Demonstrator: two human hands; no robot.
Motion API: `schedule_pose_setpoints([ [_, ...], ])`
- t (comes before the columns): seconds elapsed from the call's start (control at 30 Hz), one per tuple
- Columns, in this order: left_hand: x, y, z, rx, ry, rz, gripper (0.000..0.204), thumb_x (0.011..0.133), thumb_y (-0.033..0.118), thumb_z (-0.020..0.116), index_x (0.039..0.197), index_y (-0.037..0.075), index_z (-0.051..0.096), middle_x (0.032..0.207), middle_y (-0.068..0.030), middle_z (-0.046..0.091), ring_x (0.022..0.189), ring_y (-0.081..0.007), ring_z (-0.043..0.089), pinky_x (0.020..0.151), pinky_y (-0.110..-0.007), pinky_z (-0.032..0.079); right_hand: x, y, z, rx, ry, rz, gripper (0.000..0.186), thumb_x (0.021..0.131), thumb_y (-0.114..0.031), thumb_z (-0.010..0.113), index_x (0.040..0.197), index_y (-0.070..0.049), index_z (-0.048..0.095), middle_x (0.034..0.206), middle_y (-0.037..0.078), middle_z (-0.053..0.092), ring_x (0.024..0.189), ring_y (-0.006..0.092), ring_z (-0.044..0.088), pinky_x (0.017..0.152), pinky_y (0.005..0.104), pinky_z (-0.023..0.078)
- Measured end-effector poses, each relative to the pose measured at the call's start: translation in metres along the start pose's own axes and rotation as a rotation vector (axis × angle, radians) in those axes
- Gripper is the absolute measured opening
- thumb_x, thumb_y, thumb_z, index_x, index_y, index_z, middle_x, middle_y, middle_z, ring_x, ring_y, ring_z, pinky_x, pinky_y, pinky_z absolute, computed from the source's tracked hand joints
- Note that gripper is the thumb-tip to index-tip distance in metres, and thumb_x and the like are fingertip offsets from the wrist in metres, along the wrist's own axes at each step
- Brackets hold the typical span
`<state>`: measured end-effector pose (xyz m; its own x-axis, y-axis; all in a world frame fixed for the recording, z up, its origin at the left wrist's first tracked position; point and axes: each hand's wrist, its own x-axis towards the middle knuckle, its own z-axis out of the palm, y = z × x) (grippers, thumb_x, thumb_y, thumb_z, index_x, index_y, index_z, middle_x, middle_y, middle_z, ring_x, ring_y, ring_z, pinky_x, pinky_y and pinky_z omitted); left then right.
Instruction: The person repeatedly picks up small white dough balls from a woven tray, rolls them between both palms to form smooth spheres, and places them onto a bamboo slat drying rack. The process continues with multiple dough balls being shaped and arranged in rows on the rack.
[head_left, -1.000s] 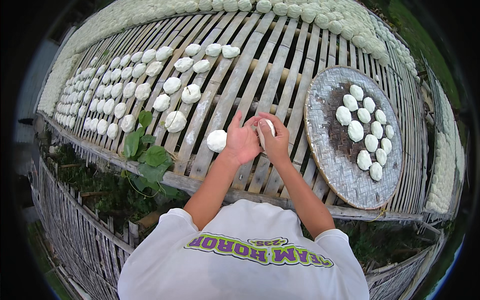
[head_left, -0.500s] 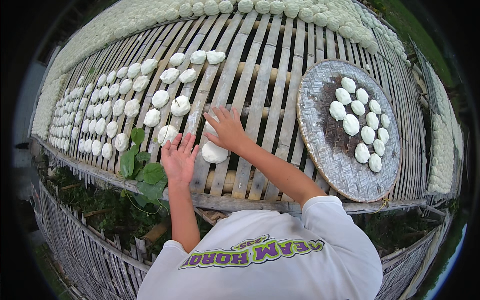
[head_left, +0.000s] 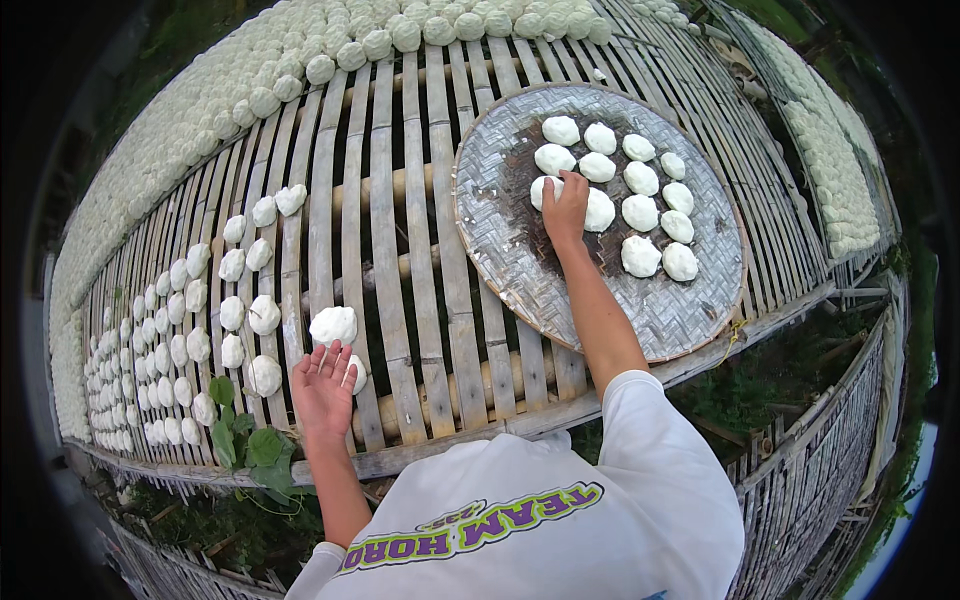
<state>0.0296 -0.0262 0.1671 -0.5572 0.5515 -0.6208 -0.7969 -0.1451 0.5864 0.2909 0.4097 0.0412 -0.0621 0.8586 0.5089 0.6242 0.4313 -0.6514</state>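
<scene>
Your right hand (head_left: 567,213) is at a cake (head_left: 537,190), grip unclear; left hand (head_left: 325,392) spread, empty. Rows on rack (head_left: 384,235), plenty left on tray (head_left: 482,215).

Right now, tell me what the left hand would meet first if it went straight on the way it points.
The left hand would probably meet the round white lump just ahead of it on the bamboo slats, though it might pass over, since its height above them is unclear.
</scene>
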Motion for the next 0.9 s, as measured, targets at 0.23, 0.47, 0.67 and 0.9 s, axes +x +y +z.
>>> schedule_pose_setpoints([
  [0.23, -0.009, -0.011, 0.035, 0.054, 0.039, -0.026, 0.031, 0.102, 0.033, 0.055, 0.119, 0.007, 0.059, 0.126, -0.0130, 0.064, 0.119, -0.0293, 0.063, 0.094, -0.044, 0.053, -0.001, 0.020, 0.022, -0.343, -0.125, -0.233, 0.039, 0.086, -0.036, 0.079, 0.114, -0.010, 0.073, 0.116, 0.011, 0.062, 0.111, 0.0331, 0.058, 0.089, 0.0498, 0.049],
  [0.47, -0.003, -0.036, 0.042, 0.140, -0.100, -0.062, 0.035, 0.102, 0.037, 0.054, 0.119, 0.007, 0.060, 0.127, -0.0123, 0.064, 0.121, -0.0277, 0.061, 0.097, -0.043, 0.050, 0.023, -0.002, 0.006, 0.693, -0.029, 0.668, 0.037, 0.099, -0.033, 0.070, 0.121, -0.002, 0.071, 0.120, 0.014, 0.071, 0.112, 0.0273, 0.067, 0.095, 0.0391, 0.052],
  [0.67, 0.013, -0.101, 0.130, 0.314, -0.289, -0.061, 0.058, 0.109, 0.048, 0.045, 0.149, 0.006, 0.042, 0.149, -0.0135, 0.051, 0.139, -0.0268, 0.048, 0.111, -0.044, 0.039, -0.044, -0.124, -0.077, 1.528, -0.291, 1.111, 0.054, 0.110, -0.048, 0.041, 0.140, -0.004, 0.054, 0.135, 0.011, 0.063, 0.127, 0.0248, 0.059, 0.109, 0.0400, 0.046],
  [0.9, 0.002, -0.092, 0.146, -0.172, -0.622, -0.317, 0.071, 0.106, 0.061, 0.038, 0.155, 0.010, 0.040, 0.150, -0.0179, 0.051, 0.138, -0.0341, 0.053, 0.115, -0.051, 0.043, -0.102, -0.210, -0.162, 0.722, -0.669, 0.129, 0.050, 0.110, -0.037, 0.050, 0.138, 0.003, 0.062, 0.141, 0.019, 0.059, 0.119, 0.0247, 0.064, 0.107, 0.0399, 0.048],
])
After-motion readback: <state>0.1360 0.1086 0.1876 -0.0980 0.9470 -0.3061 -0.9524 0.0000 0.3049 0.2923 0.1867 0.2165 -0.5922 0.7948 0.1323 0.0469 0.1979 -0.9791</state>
